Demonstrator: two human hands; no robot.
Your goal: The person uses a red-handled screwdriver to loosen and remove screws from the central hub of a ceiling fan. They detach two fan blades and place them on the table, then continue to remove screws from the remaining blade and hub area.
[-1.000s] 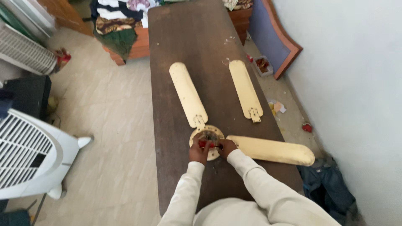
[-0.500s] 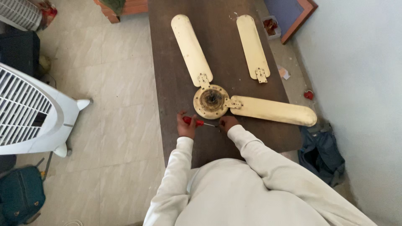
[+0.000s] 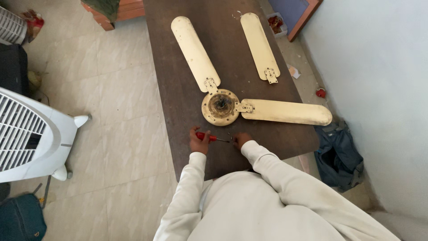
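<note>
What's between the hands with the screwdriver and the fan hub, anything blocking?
Nothing visible. The left hand holds the red-handled screwdriver, its tip by the right hand. Only a bare strip of the brown table lies between them and the fan hub. The loose blade sits beyond it.

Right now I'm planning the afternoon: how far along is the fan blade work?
Two blades sit at the hub; a third blade lies apart, unattached. The left hand holds a red-handled screwdriver, its tip at the right hand.

long cream sleeves, plain cream top, lightly smudged
</note>
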